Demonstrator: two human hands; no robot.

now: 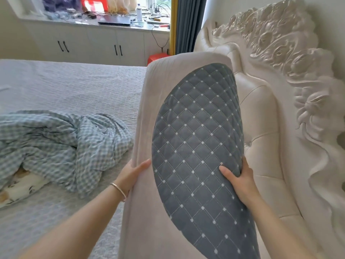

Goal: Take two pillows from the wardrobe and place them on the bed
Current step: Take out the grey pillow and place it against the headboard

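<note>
I hold two pillows upright together over the head end of the bed (pixel 74 86). The beige pillow (pixel 168 77) is on the left, and my left hand (pixel 133 174) grips its left edge, thumb on the front. The grey quilted pillow (pixel 196 131) with white dots lies against the beige one on the right. My right hand (pixel 240 181) clasps its right edge, thumb pressed on the quilting. Both pillows stand just in front of the cream headboard (pixel 261 116). Their lower ends run out of view.
A crumpled blue checked blanket (pixel 61 144) lies on the bed to the left, over a floral pillow (pixel 20 189). Beyond the bed stand white cabinets (pixel 89 45) under a cluttered window ledge, a grey curtain (pixel 188 21) and a red box (pixel 158 57).
</note>
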